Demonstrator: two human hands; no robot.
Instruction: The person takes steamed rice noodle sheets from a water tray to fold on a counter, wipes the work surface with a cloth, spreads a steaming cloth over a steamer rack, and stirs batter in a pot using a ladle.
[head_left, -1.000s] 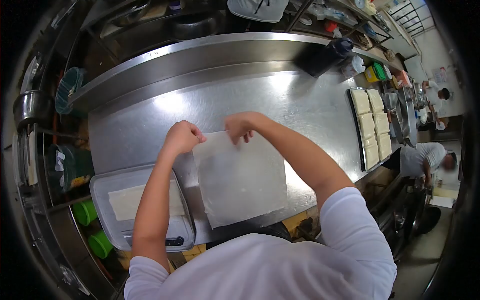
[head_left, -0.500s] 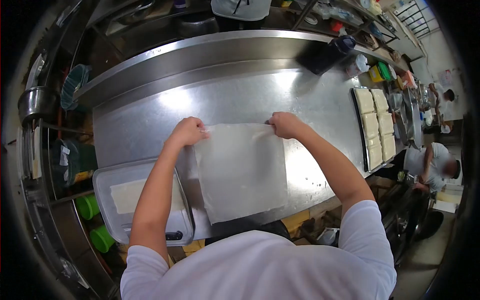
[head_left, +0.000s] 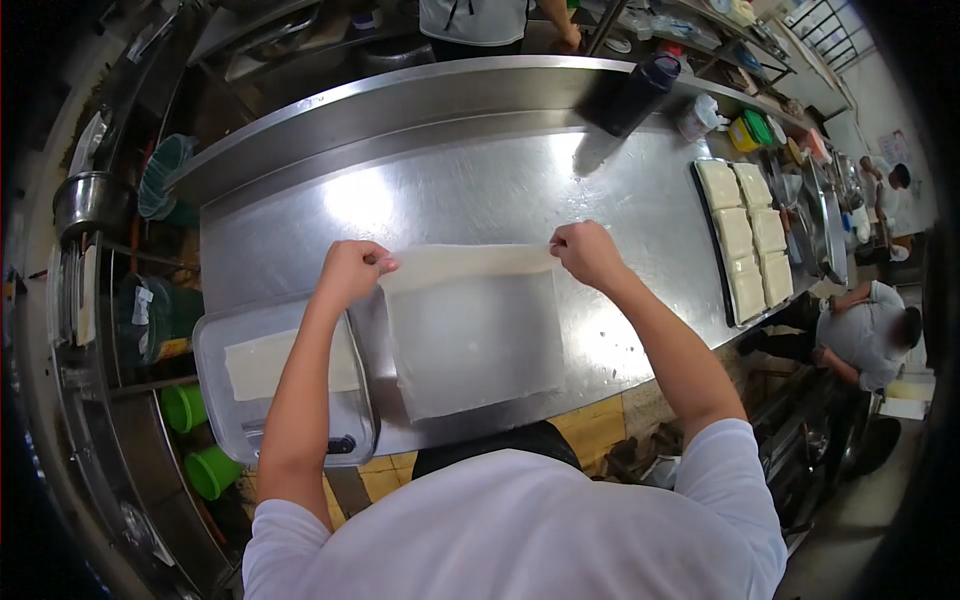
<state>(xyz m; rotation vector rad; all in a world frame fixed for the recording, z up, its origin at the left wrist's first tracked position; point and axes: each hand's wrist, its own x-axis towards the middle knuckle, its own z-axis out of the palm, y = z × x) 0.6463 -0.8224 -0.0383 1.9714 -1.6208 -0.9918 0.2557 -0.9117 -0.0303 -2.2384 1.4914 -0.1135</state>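
A thin, whitish, translucent sheet lies at the near edge of the steel table. My left hand pinches its far left corner, and my right hand pinches the far right corner. Along the far edge, between my hands, runs a paler cream band. Left of the sheet is a clear plastic container with a flat cream-coloured piece in it, partly hidden by my left forearm.
A dark tray of pale square pieces lies at the right. Behind stand a dark bottle, a clear tub and a yellow tub with a green lid. Other people are at the right and beyond the table.
My right hand went to the far right corner and closed on it. The cream band along the far edge has come into view. A person's arm now shows beyond the table.
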